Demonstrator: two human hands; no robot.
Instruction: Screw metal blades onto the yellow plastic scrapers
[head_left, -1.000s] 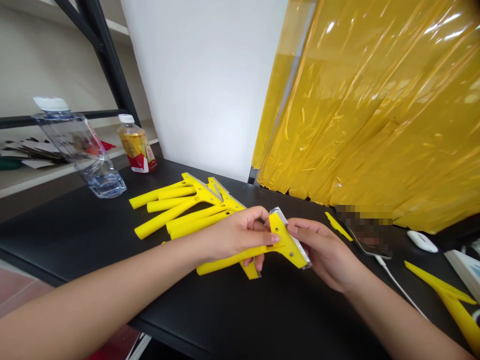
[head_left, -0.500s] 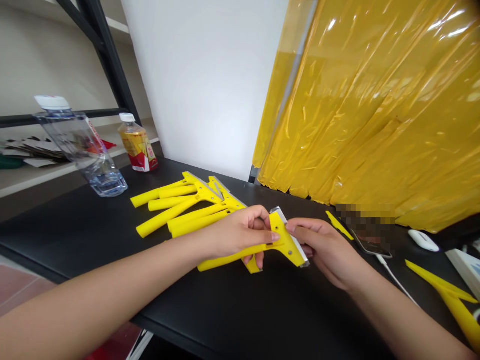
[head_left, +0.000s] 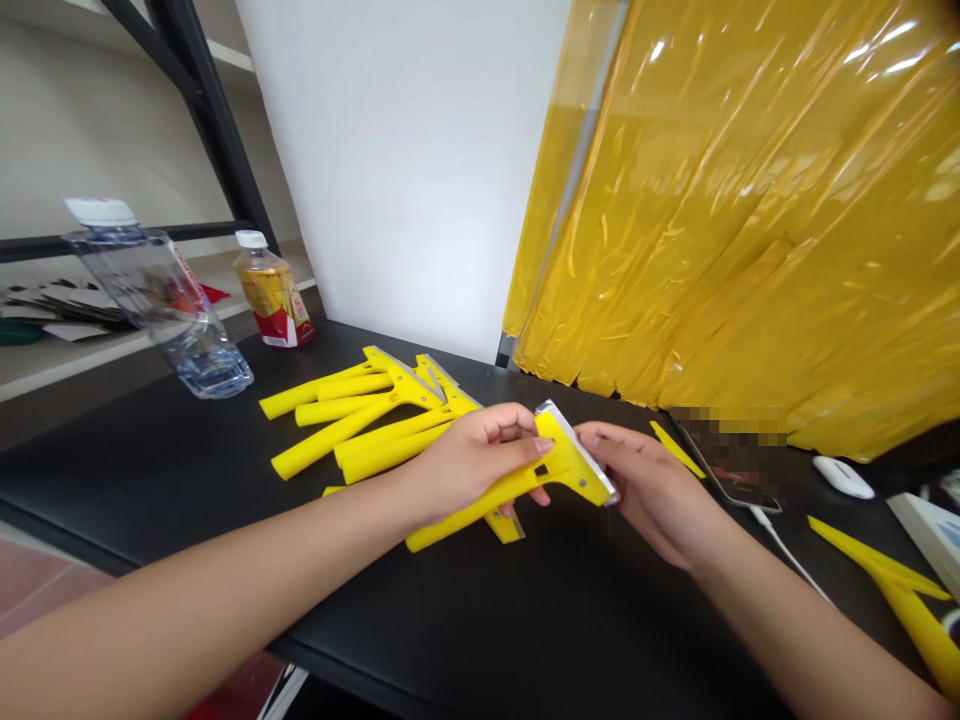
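Note:
A yellow scraper (head_left: 574, 465) with a silvery metal strip along its wide head is held above the black table. My left hand (head_left: 476, 455) is closed around it where the handle meets the head, thumb on top. At the metal edge, my right hand (head_left: 656, 490) has its fingers bent against the strip; some fingertips are hidden behind the head. Several more yellow scrapers (head_left: 334, 433) lie in an overlapping pile to the left, partly covered by my left hand and forearm. One scraper head (head_left: 506, 525) shows beneath the held handle.
A clear bottle (head_left: 210, 365) and a smaller drink bottle (head_left: 279, 305) stand at the left. To the right are a thin yellow piece (head_left: 675, 448), a phone (head_left: 739, 490) with a white cable, a white case (head_left: 844, 478) and a yellow forked handle (head_left: 911, 615). Yellow film (head_left: 712, 250) hangs behind.
The held scraper's head has risen and tilted slightly. My right fingers have shifted a little along its metal edge, and my left thumb sits slightly higher on the head.

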